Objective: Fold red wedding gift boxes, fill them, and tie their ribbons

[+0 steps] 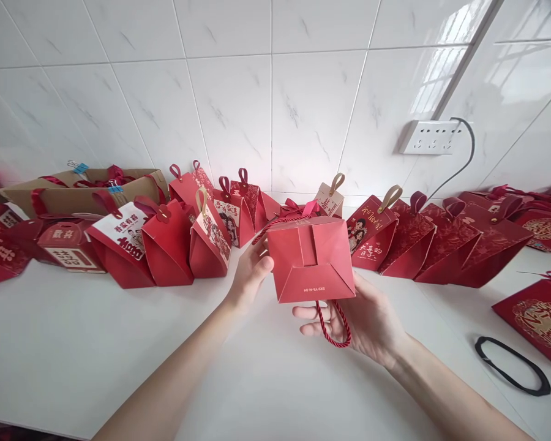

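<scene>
Between my two hands is a red paper gift bag (310, 257), tipped so its folded bottom with small printed lettering faces me. My left hand (252, 269) grips its left side, thumb against the edge. My right hand (367, 318) supports the lower right side, with its fingers reaching beneath. A twisted red cord handle (334, 324) hangs below the bag in front of those fingers. Another cord handle (282, 222) shows along the top edge at the left. The front and opening of the bag are turned away from view.
Several red gift boxes with ribbon loops stand at the left (168, 251) and the right (408, 239). A cardboard box (82, 199) holds ribbons at the back left. A black band (514, 367) lies near a red bag (539, 318). On the tiled wall is a power socket (429, 137).
</scene>
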`<state>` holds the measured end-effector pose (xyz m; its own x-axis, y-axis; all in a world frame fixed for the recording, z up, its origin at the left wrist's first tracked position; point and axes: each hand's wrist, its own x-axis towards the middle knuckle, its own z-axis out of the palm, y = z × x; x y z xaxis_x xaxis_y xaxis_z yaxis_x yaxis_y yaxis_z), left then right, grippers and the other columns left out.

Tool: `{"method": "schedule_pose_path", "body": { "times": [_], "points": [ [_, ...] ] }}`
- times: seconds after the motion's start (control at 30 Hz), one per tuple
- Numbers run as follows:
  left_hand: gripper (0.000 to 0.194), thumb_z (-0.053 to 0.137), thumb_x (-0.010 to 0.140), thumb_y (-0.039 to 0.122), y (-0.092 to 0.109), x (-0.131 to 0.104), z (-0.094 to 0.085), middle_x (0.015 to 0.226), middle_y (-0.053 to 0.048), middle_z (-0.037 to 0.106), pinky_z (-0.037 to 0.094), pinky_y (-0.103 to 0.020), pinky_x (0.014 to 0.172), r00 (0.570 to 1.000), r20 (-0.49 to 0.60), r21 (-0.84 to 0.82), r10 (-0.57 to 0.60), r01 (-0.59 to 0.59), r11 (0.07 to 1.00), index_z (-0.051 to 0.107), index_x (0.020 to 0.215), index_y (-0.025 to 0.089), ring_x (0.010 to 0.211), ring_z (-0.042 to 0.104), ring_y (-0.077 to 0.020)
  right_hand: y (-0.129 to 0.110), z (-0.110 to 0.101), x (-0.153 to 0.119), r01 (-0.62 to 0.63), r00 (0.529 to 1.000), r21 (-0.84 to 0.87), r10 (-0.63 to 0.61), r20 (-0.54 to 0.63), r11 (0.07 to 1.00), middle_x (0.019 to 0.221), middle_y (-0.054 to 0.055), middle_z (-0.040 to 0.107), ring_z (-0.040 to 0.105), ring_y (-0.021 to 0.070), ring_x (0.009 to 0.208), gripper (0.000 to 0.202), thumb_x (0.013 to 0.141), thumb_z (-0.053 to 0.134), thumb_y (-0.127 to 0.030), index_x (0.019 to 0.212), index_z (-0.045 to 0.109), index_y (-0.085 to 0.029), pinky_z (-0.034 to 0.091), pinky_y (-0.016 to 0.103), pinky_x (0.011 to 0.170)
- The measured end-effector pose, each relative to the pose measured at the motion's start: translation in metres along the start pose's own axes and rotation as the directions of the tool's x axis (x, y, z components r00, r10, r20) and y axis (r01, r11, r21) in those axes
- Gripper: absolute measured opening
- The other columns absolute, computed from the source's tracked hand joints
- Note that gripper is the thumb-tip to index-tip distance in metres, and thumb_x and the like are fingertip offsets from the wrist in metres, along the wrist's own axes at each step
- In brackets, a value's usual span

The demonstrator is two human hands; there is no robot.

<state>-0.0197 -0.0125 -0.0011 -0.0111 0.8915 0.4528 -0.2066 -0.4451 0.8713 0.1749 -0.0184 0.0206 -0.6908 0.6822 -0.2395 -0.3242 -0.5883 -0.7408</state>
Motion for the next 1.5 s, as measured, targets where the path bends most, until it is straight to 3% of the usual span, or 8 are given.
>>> {"method": "schedule_pose_path", "body": {
  "times": [0.2,0.33,0.5,0.7,1.23,1.5],
  "points": [
    [0.051,0.061,0.072,0.061,0.002,0.0,0.001,0.107,-0.007,0.063,0.049,-0.031,0.078,1.0,0.01,0.003,-0.004,0.004,1.0,0.062,0.103,0.021,0.1,0.06,-0.0241,-0.005,0.004,-0.001,-0.074,0.994,-0.003,0.073,-0.077,0.997,0.08,0.015,0.069,0.071,0.0259,0.072,0.053,0.088,0.039,-0.052,0.127,0.044,-0.016,0.04,0.017,0.037],
    [0.047,0.062,0.073,0.059,0.002,0.0,0.001,0.102,-0.006,0.064,0.05,-0.03,0.079,1.0,0.004,-0.004,0.008,-0.008,1.0,0.062,0.101,0.021,0.095,0.06,-0.0212,-0.004,0.003,0.0,-0.059,0.997,0.014,0.059,-0.044,0.998,0.083,0.013,0.069,0.071,0.0248,0.074,0.051,0.088,0.039,-0.052,0.128,0.044,-0.02,0.04,0.017,0.038],
    [0.046,0.064,0.072,0.058,0.002,0.0,0.002,0.101,-0.005,0.063,0.05,-0.029,0.079,1.0,0.003,-0.023,0.003,-0.003,1.0,0.063,0.102,0.022,0.094,0.059,-0.0195,0.001,-0.005,0.002,0.028,0.999,0.027,-0.029,0.041,0.999,0.091,0.01,0.069,0.07,0.0267,0.084,0.048,0.084,0.05,-0.05,0.123,0.049,-0.022,0.053,0.026,0.059],
    [0.05,0.066,0.069,0.059,0.004,0.001,0.003,0.097,-0.005,0.062,0.05,-0.03,0.076,1.0,-0.014,-0.023,-0.019,0.019,1.0,0.063,0.1,0.02,0.09,0.059,-0.0199,0.002,-0.008,0.003,0.062,0.995,0.003,-0.062,0.072,0.998,0.096,0.01,0.068,0.069,0.0308,0.089,0.04,0.084,0.05,-0.05,0.109,0.058,-0.019,0.054,0.038,0.073],
    [0.049,0.063,0.071,0.059,0.001,0.0,0.001,0.098,-0.006,0.063,0.049,-0.031,0.077,1.0,0.0,-0.007,-0.015,0.015,1.0,0.062,0.103,0.021,0.092,0.06,-0.0216,0.003,-0.011,0.004,0.066,0.993,0.001,-0.066,0.098,0.998,0.104,0.011,0.066,0.068,0.0308,0.09,0.042,0.084,0.05,-0.053,0.108,0.058,-0.02,0.052,0.038,0.072],
    [0.062,0.057,0.074,0.064,0.0,0.0,0.004,0.115,-0.01,0.06,0.045,-0.037,0.088,0.999,0.035,0.126,0.016,-0.02,0.992,0.057,0.118,0.02,0.105,0.055,-0.0275,0.001,-0.013,0.004,0.053,0.996,0.0,-0.053,0.074,0.999,0.09,0.01,0.069,0.069,0.0272,0.079,0.041,0.082,0.052,-0.05,0.107,0.058,-0.019,0.051,0.035,0.069]
  ]
}}
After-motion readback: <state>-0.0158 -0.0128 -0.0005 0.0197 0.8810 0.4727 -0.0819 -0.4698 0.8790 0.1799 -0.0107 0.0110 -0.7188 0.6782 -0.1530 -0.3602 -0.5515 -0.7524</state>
